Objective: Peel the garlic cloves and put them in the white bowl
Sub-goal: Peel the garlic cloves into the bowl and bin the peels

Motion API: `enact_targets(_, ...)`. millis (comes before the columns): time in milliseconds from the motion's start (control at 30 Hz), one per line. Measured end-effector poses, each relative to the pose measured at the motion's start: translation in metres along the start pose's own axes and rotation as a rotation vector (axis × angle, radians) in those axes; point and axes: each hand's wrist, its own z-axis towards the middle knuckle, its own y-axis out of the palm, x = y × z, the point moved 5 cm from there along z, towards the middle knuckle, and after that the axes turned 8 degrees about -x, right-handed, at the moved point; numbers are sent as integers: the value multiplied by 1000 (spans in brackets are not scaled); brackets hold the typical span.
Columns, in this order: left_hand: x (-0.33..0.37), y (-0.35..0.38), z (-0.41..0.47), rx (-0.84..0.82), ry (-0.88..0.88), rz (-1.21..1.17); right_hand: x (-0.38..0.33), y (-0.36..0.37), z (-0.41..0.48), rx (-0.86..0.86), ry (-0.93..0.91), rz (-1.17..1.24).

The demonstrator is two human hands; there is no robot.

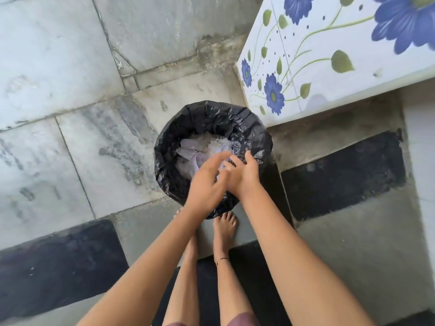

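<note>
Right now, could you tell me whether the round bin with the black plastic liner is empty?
Not empty: the black-lined bin holds pale crumpled scraps below its rim.

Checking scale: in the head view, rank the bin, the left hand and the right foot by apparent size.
Largest: bin.
Then: left hand.
Smallest: right foot.
The hand is nearer the camera than the foot, so its lead over the foot is unsure.

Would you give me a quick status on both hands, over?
Both open: left hand, right hand, together over black-lined bin. Pale scraps inside. Cloves and white bowl out of view.
</note>
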Motion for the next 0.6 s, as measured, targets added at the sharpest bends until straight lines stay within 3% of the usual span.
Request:
enact_targets(67,9,21,4,-159,152,-58,-4,8,-3,-72,11,57)
enact_targets(100,3,24,9,-199,131,-32,-5,11,-4,-96,10,28)
enact_targets(233,-49,-3,36,-78,-386,151,-8,16,-17,-68,30,-68)
enact_targets(267,-47,-7,40,-26,-347,87,-12,13,-17,-75,16,-87)
enact_targets(333,-16,-4,42,17,-34,-125,-5,21,-17,-91,8,-47)
enact_targets(400,3,15,32,-111,200,-110,4,35,-13,-206,-58,139)
enact_targets(433,-5,19,31,-144,202,-37,3,37,-12,-211,-98,121)
enact_targets(533,-61,-2,43,-106,-212,220,5,23,-14,-101,-30,-144)
enact_targets(600,-79,-24,41,-38,-343,231,-4,9,-17,-88,-98,-362)
